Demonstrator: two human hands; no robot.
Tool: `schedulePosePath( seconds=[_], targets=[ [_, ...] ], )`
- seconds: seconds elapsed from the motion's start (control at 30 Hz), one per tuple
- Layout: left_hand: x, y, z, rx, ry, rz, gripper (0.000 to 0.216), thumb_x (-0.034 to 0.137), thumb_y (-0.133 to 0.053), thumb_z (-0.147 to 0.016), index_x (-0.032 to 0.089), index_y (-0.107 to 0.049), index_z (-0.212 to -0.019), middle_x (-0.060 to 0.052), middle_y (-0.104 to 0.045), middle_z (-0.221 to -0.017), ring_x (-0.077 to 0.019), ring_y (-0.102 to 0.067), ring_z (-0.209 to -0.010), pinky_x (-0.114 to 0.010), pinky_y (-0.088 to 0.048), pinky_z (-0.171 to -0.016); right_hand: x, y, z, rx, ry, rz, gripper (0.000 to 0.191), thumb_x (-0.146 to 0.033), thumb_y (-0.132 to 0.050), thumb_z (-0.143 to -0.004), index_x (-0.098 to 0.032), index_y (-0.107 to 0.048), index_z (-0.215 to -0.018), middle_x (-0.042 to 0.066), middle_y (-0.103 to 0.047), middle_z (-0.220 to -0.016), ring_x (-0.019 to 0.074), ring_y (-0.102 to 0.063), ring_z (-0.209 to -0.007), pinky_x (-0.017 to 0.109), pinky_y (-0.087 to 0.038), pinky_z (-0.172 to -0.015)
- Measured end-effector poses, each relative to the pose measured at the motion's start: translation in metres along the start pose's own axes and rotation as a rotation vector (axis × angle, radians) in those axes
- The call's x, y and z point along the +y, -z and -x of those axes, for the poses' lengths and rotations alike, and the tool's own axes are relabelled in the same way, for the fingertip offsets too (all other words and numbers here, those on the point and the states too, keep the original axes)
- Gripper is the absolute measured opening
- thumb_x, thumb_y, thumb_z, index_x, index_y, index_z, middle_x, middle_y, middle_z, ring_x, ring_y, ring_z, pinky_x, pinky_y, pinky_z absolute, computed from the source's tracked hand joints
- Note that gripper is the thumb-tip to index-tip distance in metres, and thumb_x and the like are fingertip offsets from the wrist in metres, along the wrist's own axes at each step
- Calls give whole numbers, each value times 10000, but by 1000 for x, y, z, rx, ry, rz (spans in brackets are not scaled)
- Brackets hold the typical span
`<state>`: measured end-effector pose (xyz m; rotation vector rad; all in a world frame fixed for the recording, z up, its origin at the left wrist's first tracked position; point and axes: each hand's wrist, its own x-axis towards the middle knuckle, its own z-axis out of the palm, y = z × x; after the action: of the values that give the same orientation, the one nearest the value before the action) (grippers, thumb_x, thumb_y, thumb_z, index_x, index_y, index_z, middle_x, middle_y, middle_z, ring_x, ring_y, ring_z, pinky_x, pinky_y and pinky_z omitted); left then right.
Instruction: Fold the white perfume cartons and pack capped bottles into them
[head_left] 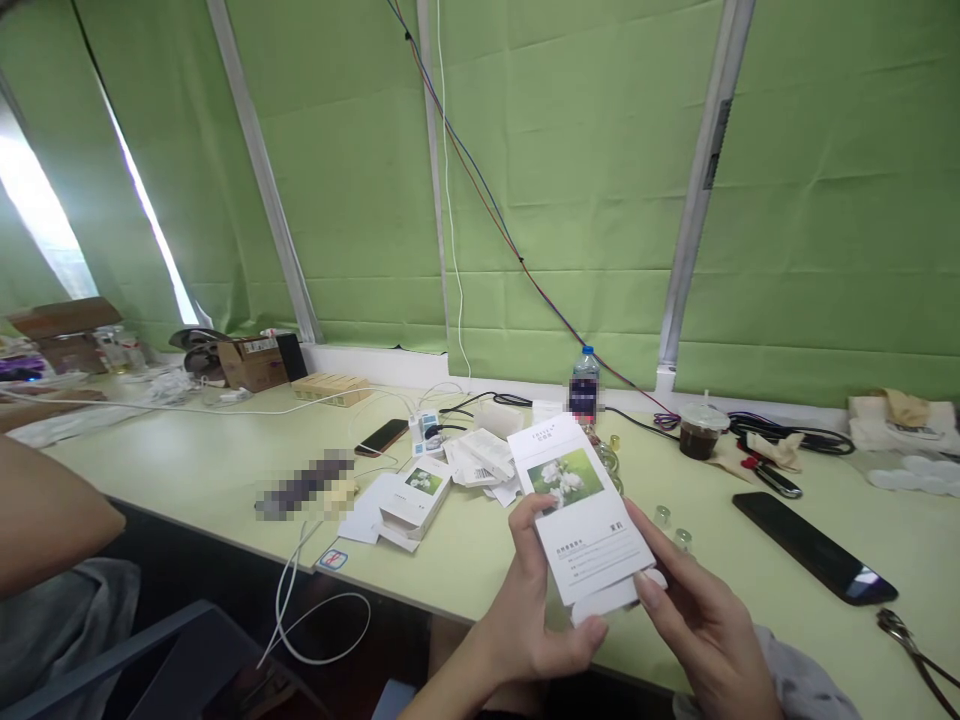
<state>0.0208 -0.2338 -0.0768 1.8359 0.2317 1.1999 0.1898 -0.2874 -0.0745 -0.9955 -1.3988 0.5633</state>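
Between my hands is a white cardboard box printed with white flowers on a green picture. Its near end has flaps standing out toward me. My left hand grips the box's left side, thumb by the lower flap. On the right edge, my right hand holds it with the thumb at the flap's corner. A similar flower-printed box lies on the table to the left, its near end open. Small clear glass pieces stand just beyond my right hand. Whatever is inside the held box is hidden.
White packaging and a power strip lie behind the boxes. A bottle, an iced drink cup and a black phone stand or lie rightward. A white cable hangs off the edge. Another person's arm is at left.
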Motion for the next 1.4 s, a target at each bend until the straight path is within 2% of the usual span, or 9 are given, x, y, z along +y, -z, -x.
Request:
schedulePosePath(
  seconds=[0.17,0.37,0.47,0.67,0.87,1.0,1.13,1.27,1.4],
  targets=[
    [7,-3,1,9,61,145,740,455,-582,-835,277,-62,-1329,-131,-530,-1216,-307,-548,-1100,-511,-399,-948,-2,-3,0,34,-11,-33,439,-351,-612,-864,-280,-584,-1296,7,-611,-1323,244,-581,-1193,281,-503,-969],
    [18,-5,-1,-2,141,315,704,424,-602,-847,318,-87,-1315,-114,-501,-1259,-301,-546,-1139,-511,-377,-979,-4,-7,1,50,-25,-40,448,-355,-615,-861,-267,-581,-1300,17,-603,-1334,237,-583,-1188,281,-504,-966],
    [18,-6,0,6,135,372,703,415,-607,-842,335,-90,-1311,-107,-504,-1257,-308,-543,-1147,-515,-393,-962,-6,-7,1,47,-13,-24,446,-354,-609,-863,-270,-580,-1300,14,-596,-1342,243,-575,-1197,279,-507,-960],
    [12,-8,-1,28,121,374,673,452,-600,-835,351,-113,-1288,-95,-534,-1223,-301,-579,-1088,-494,-436,-917,-4,-4,1,53,1,39,454,-365,-626,-852,-272,-586,-1295,3,-615,-1319,252,-592,-1172,268,-538,-903],
    [13,-7,-3,41,93,287,630,482,-567,-855,319,-127,-1276,-85,-558,-1166,-296,-563,-1102,-484,-424,-916,2,2,-2,-7,100,103,462,-303,-641,-856,-357,-558,-1307,-55,-617,-1313,206,-638,-1099,191,-542,-847],
    [13,-7,0,44,87,244,620,485,-547,-871,302,-121,-1284,-95,-566,-1154,-292,-564,-1093,-465,-427,-902,3,3,-3,-4,94,94,449,-291,-639,-861,-375,-563,-1295,-70,-623,-1302,195,-657,-1056,178,-557,-791],
    [13,-8,1,27,87,229,619,425,-597,-861,294,-144,-1262,-116,-533,-1217,-281,-566,-1097,-477,-412,-939,3,3,-2,0,71,54,436,-280,-646,-856,-385,-580,-1274,-77,-637,-1282,179,-667,-1023,166,-560,-773],
    [13,-11,0,23,127,309,580,285,-653,-849,305,-193,-1201,-113,-530,-1258,-264,-544,-1162,-472,-400,-980,4,4,-4,7,44,-3,415,-268,-656,-846,-390,-608,-1239,-72,-685,-1205,167,-675,-991,157,-559,-770],
    [14,-13,-1,46,151,379,534,241,-650,-858,294,-216,-1165,-107,-532,-1259,-244,-555,-1164,-440,-422,-970,6,4,-6,40,34,-25,395,-275,-671,-827,-391,-636,-1203,-57,-728,-1104,152,-691,-898,149,-562,-724]
  ],
)
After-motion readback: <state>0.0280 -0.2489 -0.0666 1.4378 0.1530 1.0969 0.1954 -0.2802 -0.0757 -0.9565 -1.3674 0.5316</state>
